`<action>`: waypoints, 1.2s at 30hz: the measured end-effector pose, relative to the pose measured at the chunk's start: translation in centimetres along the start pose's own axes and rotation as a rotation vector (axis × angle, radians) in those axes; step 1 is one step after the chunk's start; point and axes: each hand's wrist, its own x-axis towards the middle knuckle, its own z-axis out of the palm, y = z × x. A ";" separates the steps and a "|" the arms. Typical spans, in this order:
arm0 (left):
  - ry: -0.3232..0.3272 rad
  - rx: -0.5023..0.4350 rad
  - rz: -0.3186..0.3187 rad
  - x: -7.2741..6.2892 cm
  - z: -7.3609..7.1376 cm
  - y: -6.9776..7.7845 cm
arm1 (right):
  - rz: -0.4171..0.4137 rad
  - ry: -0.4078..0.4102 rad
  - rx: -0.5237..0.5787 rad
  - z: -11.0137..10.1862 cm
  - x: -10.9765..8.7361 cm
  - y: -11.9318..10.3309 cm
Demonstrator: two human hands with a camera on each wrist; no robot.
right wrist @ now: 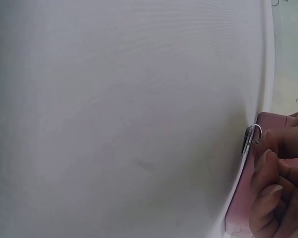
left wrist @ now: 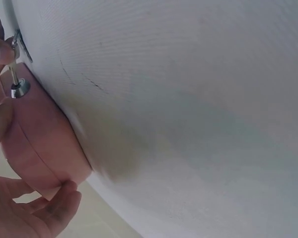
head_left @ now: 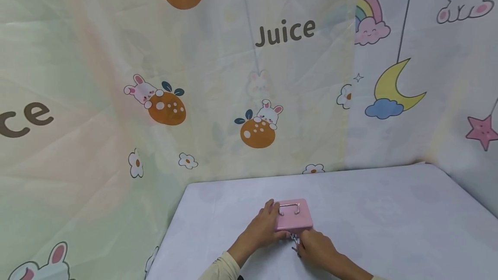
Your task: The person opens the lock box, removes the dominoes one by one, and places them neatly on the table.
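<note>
A small pink cash box point(head_left: 297, 220) with a metal carrying handle point(head_left: 297, 209) on its lid sits on the white-covered table. My left hand point(head_left: 261, 227) grips its left side, with the thumb along the front. In the left wrist view a silver lock point(left wrist: 20, 89) juts from the box's front, and a key point(left wrist: 13, 74) stands in it. My right hand point(head_left: 319, 247) pinches that key between thumb and finger, partly hiding it. From a thin ring point(right wrist: 258, 127) by the fingertips hangs a second key point(right wrist: 246, 142). The lid looks closed.
The white cloth point(head_left: 373, 219) covers the table, whose back edge meets a printed curtain point(head_left: 218, 150). More printed fabric hangs at the left and right sides.
</note>
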 end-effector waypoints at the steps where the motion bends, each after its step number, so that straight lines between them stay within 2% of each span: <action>1: -0.002 -0.002 0.000 0.0 0.0 0.0 | 0.005 0.002 -0.004 0.0 0.0 0.0; 12: -0.013 0.001 -0.004 0.1 0.1 -0.1 | 0.033 0.026 -0.083 0.5 -0.1 -0.5; 21: -0.020 -0.033 -0.014 0.3 0.0 -0.3 | 0.012 0.057 -0.130 0.3 0.0 -1.0; 36: -0.018 -0.028 -0.003 0.3 0.3 -0.5 | 0.011 0.101 -0.192 0.7 0.6 -1.7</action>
